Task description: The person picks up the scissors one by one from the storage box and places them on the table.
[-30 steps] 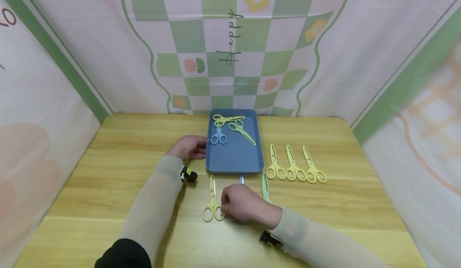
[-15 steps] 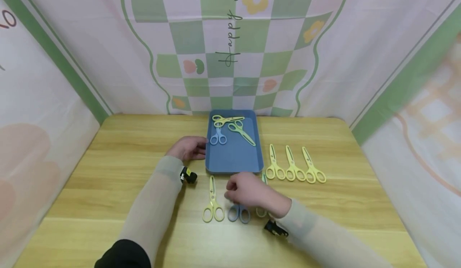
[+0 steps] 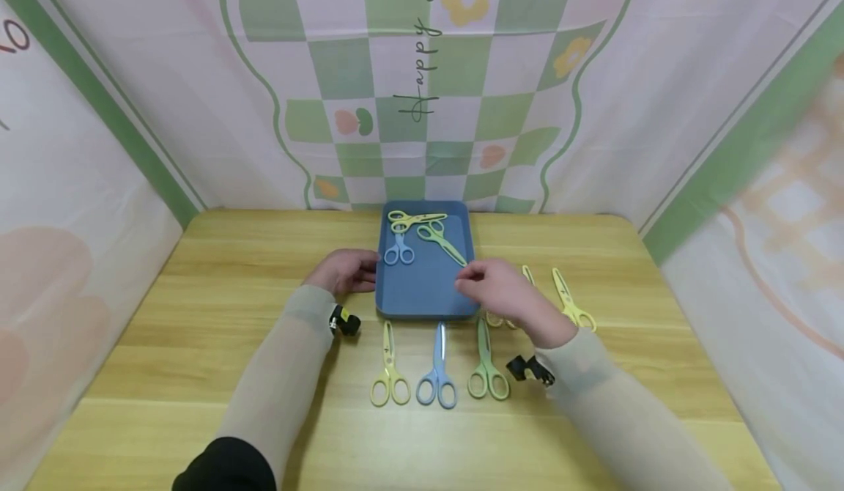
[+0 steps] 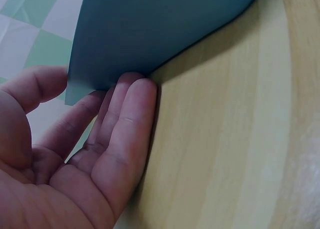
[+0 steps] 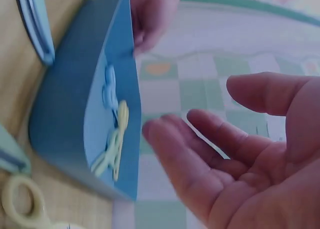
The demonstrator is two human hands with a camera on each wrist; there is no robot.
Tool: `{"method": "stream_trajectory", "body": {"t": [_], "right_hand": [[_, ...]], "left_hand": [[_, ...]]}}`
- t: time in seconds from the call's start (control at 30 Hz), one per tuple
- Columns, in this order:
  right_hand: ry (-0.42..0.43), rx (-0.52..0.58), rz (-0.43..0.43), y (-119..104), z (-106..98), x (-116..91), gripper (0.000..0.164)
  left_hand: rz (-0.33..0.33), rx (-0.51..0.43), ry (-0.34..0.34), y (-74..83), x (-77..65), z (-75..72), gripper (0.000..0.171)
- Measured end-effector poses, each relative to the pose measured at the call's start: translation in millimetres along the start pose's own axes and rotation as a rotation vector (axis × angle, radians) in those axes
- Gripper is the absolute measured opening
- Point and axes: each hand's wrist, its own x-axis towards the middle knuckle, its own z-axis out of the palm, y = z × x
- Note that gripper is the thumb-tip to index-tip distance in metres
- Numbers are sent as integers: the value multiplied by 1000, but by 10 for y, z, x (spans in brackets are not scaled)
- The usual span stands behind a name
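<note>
My left hand (image 3: pixel 346 271) rests its fingers against the left wall of a blue tray (image 3: pixel 422 291); in the left wrist view the thumb is at the tray's edge. Inside the tray lie yellow scissors (image 3: pixel 423 219), blue scissors (image 3: pixel 399 240) and green scissors (image 3: pixel 442 240). Above the tray's right front rim is my right hand (image 3: pixel 504 291), with nothing in it, fingers loosely bent and thumb apart in the right wrist view. In front of the tray, yellow scissors (image 3: pixel 389 363), blue scissors (image 3: pixel 439 359) and green scissors (image 3: pixel 485 355) lie side by side, blades pointing away from me.
To the tray's right lie more yellow scissors (image 3: pixel 568 299), some partly hidden by my right hand. A wooden table (image 3: pixel 264 249) carries everything, and a patterned cloth (image 3: pixel 461 110) hangs behind its back edge.
My right hand has moved from over the blue scissors in front, up and right to the tray's right rim. Those scissors are now uncovered. My left hand stays at the tray.
</note>
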Motion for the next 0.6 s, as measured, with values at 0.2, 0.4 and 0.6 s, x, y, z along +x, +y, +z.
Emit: {"method": "stream_trajectory", "body": {"t": [0.2,0.4,0.6], "right_hand": [[71,-55,36,138,-159,114,41],[15,1,149,289,-190,285,54],[-33,214,260,405,-143,471,49]], "left_hand": [[10,-1,3,-1,-6,1,33],[14,0,5,2,-15,6,32],[2,0,5,7,2,8,31]]}}
